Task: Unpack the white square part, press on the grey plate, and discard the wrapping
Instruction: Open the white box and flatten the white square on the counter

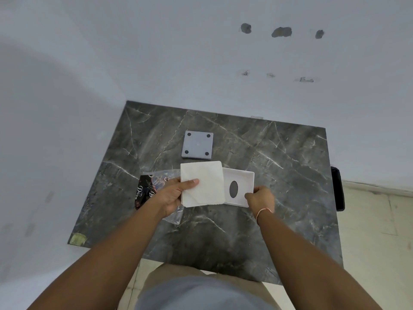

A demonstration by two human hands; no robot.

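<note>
Mid-unpacking: left hand (172, 195) clamped on a white foam-like sheet (202, 184), thumb on top, with clear wrapping (163, 177) trapped beneath; right hand (260, 196) pinched on the near right corner of the white square part (240, 187), half drawn out from under the sheet, above the middle of the desk (279, 175). Grey plate (197, 144) lay bare nearer the far edge, well apart. Next, probably: slid fully free, carried over, squared to the plate, pressed down.

A dark grey marble-patterned tabletop (257, 157) carries pale veins. At frame centre lies a flat grey square plate (197, 144) with four dark corner dots. Below it, a white foam sheet (204, 184) overlaps a white square plastic part (242, 183) bearing a dark oval.
</note>
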